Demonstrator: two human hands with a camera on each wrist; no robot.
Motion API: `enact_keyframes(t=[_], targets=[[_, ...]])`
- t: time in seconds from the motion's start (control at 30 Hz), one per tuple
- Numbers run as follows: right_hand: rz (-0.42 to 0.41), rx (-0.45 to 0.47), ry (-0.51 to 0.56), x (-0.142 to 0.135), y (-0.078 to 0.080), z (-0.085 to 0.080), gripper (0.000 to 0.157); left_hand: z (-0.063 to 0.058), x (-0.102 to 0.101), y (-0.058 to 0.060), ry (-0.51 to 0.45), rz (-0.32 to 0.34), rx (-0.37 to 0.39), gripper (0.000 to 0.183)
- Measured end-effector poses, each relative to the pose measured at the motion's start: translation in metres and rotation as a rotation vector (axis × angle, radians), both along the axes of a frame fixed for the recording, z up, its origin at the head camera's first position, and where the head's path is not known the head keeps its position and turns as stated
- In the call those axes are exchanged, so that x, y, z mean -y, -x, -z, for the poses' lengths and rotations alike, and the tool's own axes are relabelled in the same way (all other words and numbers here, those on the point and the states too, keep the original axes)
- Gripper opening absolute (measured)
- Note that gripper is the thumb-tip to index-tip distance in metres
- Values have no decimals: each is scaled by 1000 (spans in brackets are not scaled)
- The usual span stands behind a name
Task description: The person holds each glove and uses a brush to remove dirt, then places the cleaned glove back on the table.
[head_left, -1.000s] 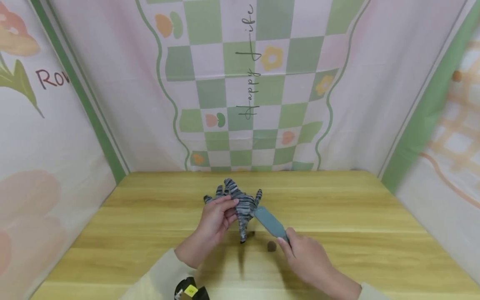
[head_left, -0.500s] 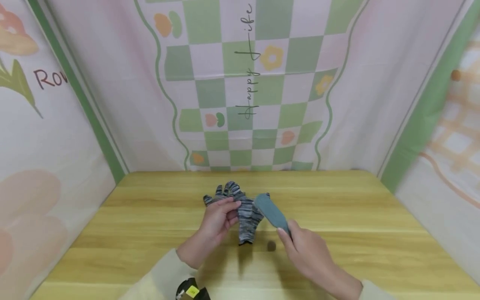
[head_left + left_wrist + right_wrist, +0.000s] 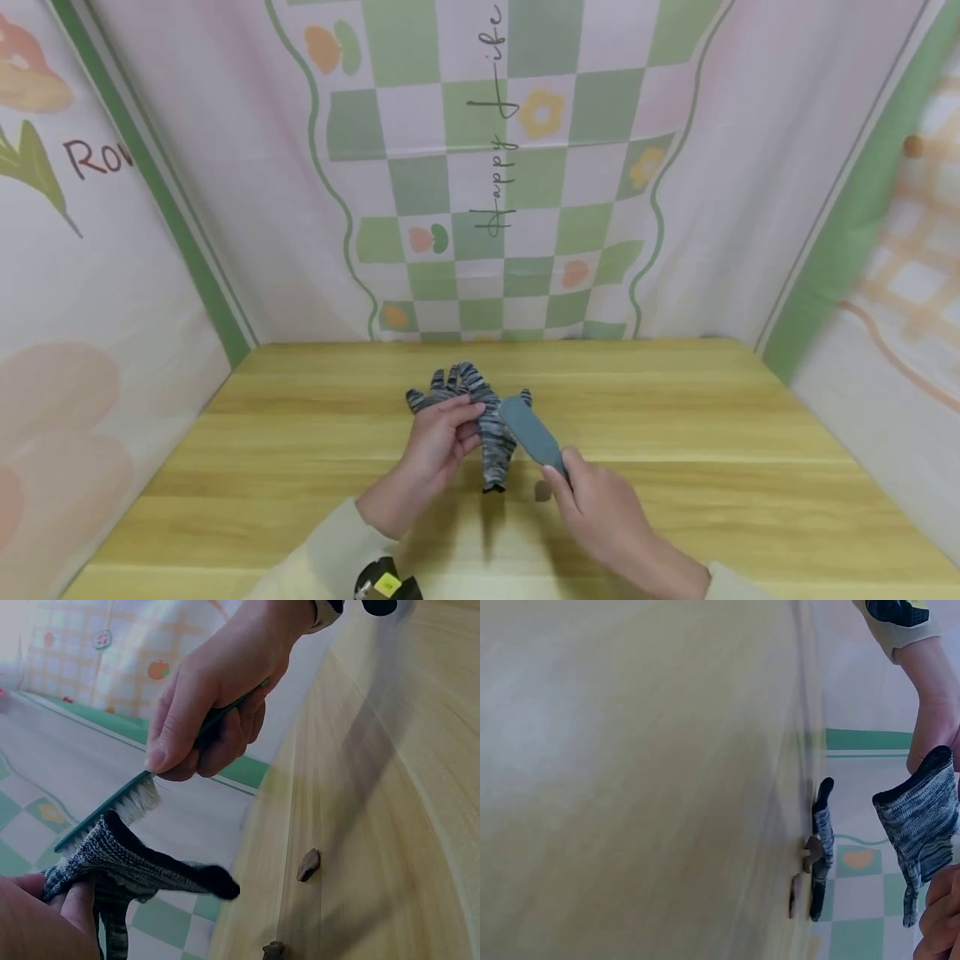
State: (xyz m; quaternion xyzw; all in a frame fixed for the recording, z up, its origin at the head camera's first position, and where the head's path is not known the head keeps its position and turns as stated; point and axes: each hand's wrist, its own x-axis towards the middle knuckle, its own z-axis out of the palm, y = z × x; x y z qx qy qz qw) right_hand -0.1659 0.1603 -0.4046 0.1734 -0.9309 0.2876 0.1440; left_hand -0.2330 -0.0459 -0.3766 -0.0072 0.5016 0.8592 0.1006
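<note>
My left hand [image 3: 442, 437] grips a grey-and-black striped knit glove [image 3: 497, 454], held up above the wooden table with its dark-edged cuff hanging toward me. A brush [image 3: 531, 432] with a flat teal back is held by its handle in my right hand [image 3: 603, 504]. Its pale bristles [image 3: 139, 804] face the glove in the left wrist view, the brush head right at the knit. A second striped glove [image 3: 822, 855] lies flat on the table in the right wrist view. Part of the held glove is hidden behind my left fingers and the brush.
A small brown lump [image 3: 542, 491] lies on the table below the brush. The left wrist view shows two such brown pieces [image 3: 309, 865] on the wood [image 3: 675, 417]. Printed curtains [image 3: 480, 167] stand behind the table and at both sides.
The brush moves up and away to the right over the glove, then comes back down and left. The held glove's cuff swings and twists. My left hand keeps its grip, shifting slightly right.
</note>
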Motion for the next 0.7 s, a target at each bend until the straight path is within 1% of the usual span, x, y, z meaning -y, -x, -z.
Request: enact_keyframes(t=[0.13,0.2,0.47,0.57,0.7], targets=[[13,55,-4,-1,-1,1,20,1,0,0,9,-5,17,55],[18,67,-8,-2,-1,2,20,1,0,0,7,-3,15,56],[43,71,-36,-6,0,4,21,-2,-1,0,8,-4,0,55],[38,56,-39,-7,0,5,22,-3,-1,0,0,-5,0,55],[32,63,-38,-10,0,6,23,-5,-1,-1,-9,-9,7,52]])
